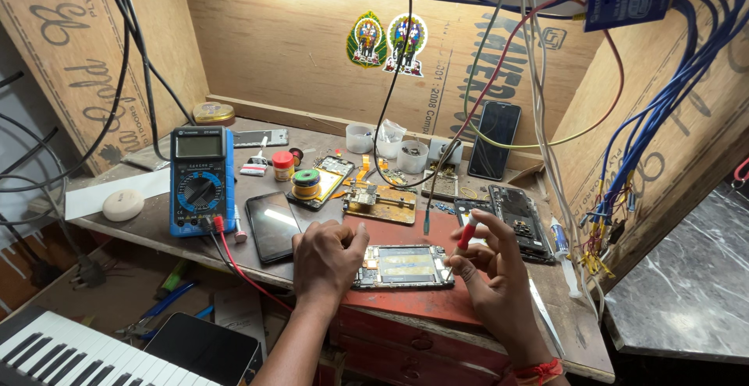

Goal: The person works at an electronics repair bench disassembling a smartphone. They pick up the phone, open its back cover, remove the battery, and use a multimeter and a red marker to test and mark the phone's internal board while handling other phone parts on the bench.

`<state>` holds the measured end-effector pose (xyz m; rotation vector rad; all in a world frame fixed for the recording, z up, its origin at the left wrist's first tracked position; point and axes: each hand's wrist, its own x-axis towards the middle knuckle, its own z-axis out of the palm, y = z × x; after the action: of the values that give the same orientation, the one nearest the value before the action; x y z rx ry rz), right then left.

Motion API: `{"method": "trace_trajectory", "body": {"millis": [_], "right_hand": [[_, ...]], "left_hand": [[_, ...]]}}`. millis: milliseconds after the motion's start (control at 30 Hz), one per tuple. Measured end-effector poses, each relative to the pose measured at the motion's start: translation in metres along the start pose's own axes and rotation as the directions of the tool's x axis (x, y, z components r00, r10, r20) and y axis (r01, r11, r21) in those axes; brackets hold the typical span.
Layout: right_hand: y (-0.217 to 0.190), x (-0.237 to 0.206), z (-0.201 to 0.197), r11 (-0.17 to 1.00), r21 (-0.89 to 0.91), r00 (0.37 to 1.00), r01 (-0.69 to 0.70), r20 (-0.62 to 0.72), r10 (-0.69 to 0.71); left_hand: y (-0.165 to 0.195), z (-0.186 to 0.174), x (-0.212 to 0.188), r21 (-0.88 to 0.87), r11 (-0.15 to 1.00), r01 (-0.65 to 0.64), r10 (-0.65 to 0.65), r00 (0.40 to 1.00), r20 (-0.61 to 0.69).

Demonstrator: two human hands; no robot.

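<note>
At lower centre of the frame an opened phone [403, 266] is lain flat on the bench [140, 234]. Its left end is steadied by the curled left hand [328, 259]; a red-handled screwdriver [467, 231] is pinched in the right hand [488, 265]. The board is judged light, stiff and fragile, best gripped by its edges.

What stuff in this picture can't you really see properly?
- Left end of the opened phone, head view: the left hand covers it.
- Tip of the red-handled tool, head view: hidden by the right hand.
- Tiny parts inside the opened phone: too small to tell.
- Keyboard, head view: cut off by the bottom-left edge.
- What the white cups hold: too small.
</note>
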<state>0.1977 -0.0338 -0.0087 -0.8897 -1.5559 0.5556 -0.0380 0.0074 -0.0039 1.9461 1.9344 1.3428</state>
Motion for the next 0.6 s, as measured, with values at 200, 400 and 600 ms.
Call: {"method": "trace_trajectory", "body": {"millis": [200,400,600], "right_hand": [[0.005,-0.004,0.000,1.000,-0.022,0.998,0.010,-0.062,-0.011],[0.015,-0.003,-0.003,0.988,-0.052,0.988,0.145,-0.047,-0.148],[0.016,-0.004,-0.002,0.985,-0.032,0.984,0.170,-0.052,-0.171]], "left_hand": [[0.001,-0.001,-0.001,-0.005,1.000,-0.002,0.002,1.000,-0.001],[0.001,-0.001,0.000,-0.003,1.000,0.000,0.000,1.000,-0.002],[0.000,0.001,0.000,-0.002,1.000,-0.012,0.012,1.000,-0.023]]}}
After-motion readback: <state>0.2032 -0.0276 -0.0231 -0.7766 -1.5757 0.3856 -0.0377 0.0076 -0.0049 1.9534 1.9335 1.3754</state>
